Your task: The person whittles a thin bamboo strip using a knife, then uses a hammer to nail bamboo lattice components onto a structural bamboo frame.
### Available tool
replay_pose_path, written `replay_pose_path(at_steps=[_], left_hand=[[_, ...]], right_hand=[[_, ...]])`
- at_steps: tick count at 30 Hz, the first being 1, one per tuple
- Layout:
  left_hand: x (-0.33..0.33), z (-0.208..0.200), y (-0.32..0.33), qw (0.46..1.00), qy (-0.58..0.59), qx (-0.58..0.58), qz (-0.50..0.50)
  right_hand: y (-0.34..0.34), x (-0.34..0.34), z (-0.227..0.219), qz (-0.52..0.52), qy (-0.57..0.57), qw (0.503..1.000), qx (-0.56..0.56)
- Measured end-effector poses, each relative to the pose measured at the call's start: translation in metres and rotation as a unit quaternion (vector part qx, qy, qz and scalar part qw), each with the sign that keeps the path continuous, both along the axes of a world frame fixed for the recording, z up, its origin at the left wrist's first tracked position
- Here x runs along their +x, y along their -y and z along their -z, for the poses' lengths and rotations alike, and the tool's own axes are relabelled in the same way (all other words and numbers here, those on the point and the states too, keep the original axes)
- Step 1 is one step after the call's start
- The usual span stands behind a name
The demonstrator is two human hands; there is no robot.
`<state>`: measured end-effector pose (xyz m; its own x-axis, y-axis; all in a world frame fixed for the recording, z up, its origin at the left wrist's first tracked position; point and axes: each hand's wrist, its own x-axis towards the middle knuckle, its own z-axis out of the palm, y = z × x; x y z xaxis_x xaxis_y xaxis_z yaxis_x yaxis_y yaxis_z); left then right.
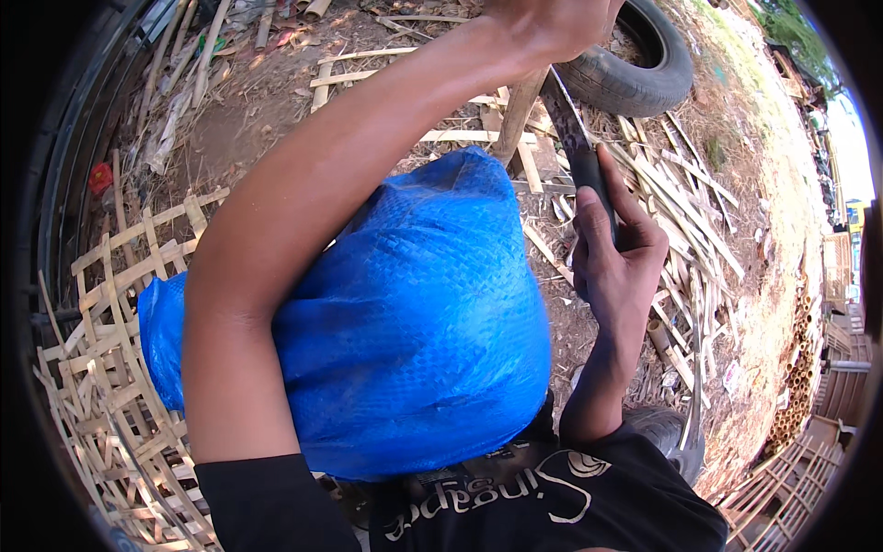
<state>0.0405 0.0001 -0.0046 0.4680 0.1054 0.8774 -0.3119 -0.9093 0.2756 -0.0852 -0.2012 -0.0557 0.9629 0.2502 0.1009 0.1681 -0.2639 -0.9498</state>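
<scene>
My right hand (621, 235) is closed round the dark handle of a knife (568, 120), index finger stretched along it. The dark, stained blade points up and away, its tip near my left wrist. My left arm reaches across a blue woven plastic sheet (432, 304) that covers my lap. At the top edge, my left hand (556, 28) is cut off and its fingers are out of sight, so I cannot tell what it holds. Just below it, close to the blade, a wooden post (518, 118) rises beyond the sheet.
An old tyre (635, 78) lies at the far right, beside a heap of split bamboo strips (685, 212). Woven bamboo lattice (120, 350) is at the left, with bamboo poles (212, 51) behind. Cut bamboo tubes (796, 386) are stacked at the far right edge.
</scene>
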Motion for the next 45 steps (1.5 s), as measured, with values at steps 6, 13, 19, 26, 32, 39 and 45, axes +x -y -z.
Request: replay_pose_path(at_steps=[6, 13, 19, 26, 32, 39, 45], left_hand=[[-0.003, 0.002, 0.007, 1.0, 0.005, 0.024, -0.009], [-0.009, -0.005, -0.001, 0.999, -0.026, 0.01, 0.024], [-0.005, 0.003, 0.0, 0.999, 0.038, 0.025, 0.029], [-0.011, 0.003, -0.001, 0.998, 0.058, 0.013, 0.008], [-0.008, -0.001, -0.007, 0.999, -0.032, 0.005, 0.033], [-0.012, 0.002, -0.014, 1.0, 0.015, 0.001, -0.02], [-0.026, -0.013, -0.006, 0.993, -0.106, -0.043, 0.012]], right_hand=[[-0.004, -0.005, -0.008, 0.017, 0.009, 0.999, 0.046], [0.015, -0.001, 0.026, -0.012, -0.081, 0.99, -0.111], [-0.001, -0.017, 0.0, 0.025, -0.048, 0.995, 0.08], [-0.013, -0.023, 0.016, 0.037, -0.055, 0.992, 0.109], [-0.014, -0.023, -0.007, 0.021, -0.042, 0.984, 0.172], [-0.017, -0.021, 0.02, 0.011, -0.155, 0.976, 0.155], [-0.023, -0.028, 0.005, 0.024, -0.089, 0.971, 0.222]])
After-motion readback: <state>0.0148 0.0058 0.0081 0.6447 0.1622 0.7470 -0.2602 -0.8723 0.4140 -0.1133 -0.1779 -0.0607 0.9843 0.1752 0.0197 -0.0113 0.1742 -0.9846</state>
